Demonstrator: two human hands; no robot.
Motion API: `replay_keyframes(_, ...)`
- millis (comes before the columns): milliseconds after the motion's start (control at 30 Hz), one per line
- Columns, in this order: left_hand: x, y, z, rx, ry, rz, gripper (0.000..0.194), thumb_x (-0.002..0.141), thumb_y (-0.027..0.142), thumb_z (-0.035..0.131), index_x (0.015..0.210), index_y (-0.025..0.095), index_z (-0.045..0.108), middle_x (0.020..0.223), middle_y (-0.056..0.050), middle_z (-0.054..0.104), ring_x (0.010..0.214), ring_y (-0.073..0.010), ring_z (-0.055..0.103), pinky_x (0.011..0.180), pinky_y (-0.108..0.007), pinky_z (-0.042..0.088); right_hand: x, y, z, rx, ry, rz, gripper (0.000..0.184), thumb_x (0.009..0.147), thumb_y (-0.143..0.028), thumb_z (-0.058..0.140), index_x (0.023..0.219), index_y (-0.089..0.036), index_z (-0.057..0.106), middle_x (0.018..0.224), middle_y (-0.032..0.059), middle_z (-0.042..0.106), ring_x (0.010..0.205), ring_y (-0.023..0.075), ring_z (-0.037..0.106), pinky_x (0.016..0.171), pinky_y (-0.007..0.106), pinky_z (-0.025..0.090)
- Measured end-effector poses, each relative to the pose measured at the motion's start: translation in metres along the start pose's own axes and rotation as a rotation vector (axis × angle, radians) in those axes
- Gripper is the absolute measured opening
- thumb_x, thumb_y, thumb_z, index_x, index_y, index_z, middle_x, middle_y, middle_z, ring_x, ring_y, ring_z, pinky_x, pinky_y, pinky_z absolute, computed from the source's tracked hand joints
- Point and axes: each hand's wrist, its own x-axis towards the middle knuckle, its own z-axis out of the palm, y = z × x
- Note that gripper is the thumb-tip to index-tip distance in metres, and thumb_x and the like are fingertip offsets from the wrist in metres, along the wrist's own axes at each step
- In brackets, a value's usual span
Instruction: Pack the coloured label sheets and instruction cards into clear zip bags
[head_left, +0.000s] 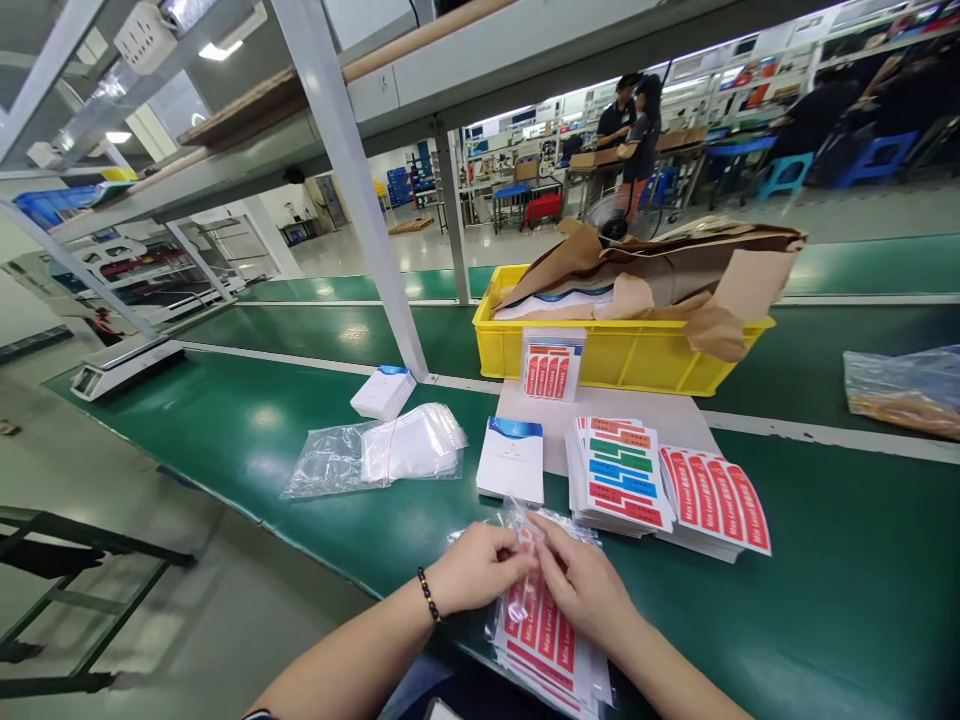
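Observation:
Close to the table's front edge, my left hand (480, 568) pinches a clear plastic bag (517, 600). My right hand (589, 580) has its fingertips closed on the same bag, right beside the left. Below them lie sheets of red labels (551, 650), partly covered by the plastic and my fingers. Just beyond my hands stands a stack of white booklets with blue tops (510, 468). To its right are a pile of multicoloured label sheets (622, 475) and a pile of red label sheets (716, 500).
A yellow crate (637, 362) filled with brown paper (660, 275) stands behind the piles. Left lie a banded bundle of clear bags (412, 445) and another booklet stack (382, 392). A metal post (360, 190) rises from the green table (247, 400). People work in the background.

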Motion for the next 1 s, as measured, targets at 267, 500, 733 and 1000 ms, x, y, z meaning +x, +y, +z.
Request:
replay_keyframes(267,0.020,0.000,0.016,-0.441,0.149,-0.177,0.035,0.079,0.039,0.040,0.055,0.014,0.046,0.043,0.004,0.040,0.037,-0.0059,0.035,0.039,-0.019,0.028,-0.003,0.004,-0.001,-0.322,0.050,-0.296,0.038,0.083,-0.016,0.033,0.119,-0.010,0.045,0.088,0.0119,0.063,0.077,0.0197,0.061,0.063,0.032,0.049)
replay_keyframes(500,0.013,0.001,0.020,-0.263,0.223,0.019,0.029,0.079,0.033,0.046,0.060,0.013,0.055,0.060,0.000,0.053,0.059,-0.0104,0.047,0.059,-0.022,0.036,-0.001,-0.009,-0.016,-0.100,-0.052,-0.069,0.015,0.081,-0.024,0.041,0.070,-0.020,0.049,0.062,0.0004,0.052,0.056,0.0128,0.049,0.052,0.025,0.039)
replay_keyframes(733,0.009,-0.004,0.020,-0.021,0.224,0.105,0.034,0.084,0.031,0.040,0.056,0.014,0.051,0.056,0.001,0.047,0.056,-0.0096,0.042,0.056,-0.021,0.031,0.001,-0.010,-0.017,-0.056,-0.109,-0.104,0.015,0.078,-0.018,0.040,0.064,-0.020,0.042,0.060,-0.0006,0.049,0.055,0.0118,0.044,0.051,0.024,0.033)
replay_keyframes(1000,0.009,-0.003,0.019,0.030,0.161,0.128,0.024,0.081,0.024,0.043,0.059,0.015,0.050,0.060,0.002,0.050,0.059,-0.0096,0.043,0.059,-0.021,0.031,0.000,-0.002,-0.012,-0.135,-0.135,-0.109,0.024,0.083,-0.020,0.033,0.062,-0.018,0.043,0.058,-0.0005,0.049,0.054,0.0110,0.045,0.052,0.023,0.031)
